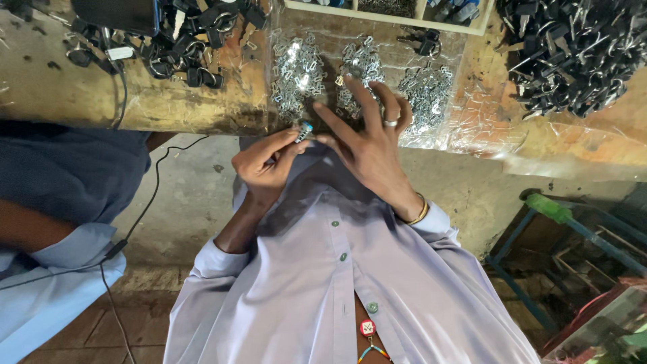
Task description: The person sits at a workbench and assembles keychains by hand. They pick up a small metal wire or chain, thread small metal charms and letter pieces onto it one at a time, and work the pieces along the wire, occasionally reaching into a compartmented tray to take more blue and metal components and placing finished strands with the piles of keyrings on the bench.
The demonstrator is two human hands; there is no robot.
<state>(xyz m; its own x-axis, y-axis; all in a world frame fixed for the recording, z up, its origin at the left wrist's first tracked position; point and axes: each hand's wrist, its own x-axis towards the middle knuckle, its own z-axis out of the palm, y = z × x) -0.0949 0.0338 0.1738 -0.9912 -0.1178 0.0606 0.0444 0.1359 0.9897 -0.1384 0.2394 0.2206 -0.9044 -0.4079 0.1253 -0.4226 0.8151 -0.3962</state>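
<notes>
My left hand (266,165) pinches a small metal piece with a blue tip (304,131) between thumb and fingers, just in front of the workbench edge. My right hand (367,138), with a ring on one finger and a bracelet at the wrist, is spread with fingers apart; its thumb and forefinger reach toward the same small piece, and whether they touch it is unclear. Just beyond the hands, several piles of small shiny metal parts (296,74) lie on clear plastic sheet on the bench (202,101).
Heaps of black key-like parts with rings lie at the bench's far left (195,40) and far right (573,54). A wooden tray (431,20) stands at the back. Another person's sleeve and arm (60,202) are at left, with a black cable (145,202). A blue metal frame (566,236) stands at lower right.
</notes>
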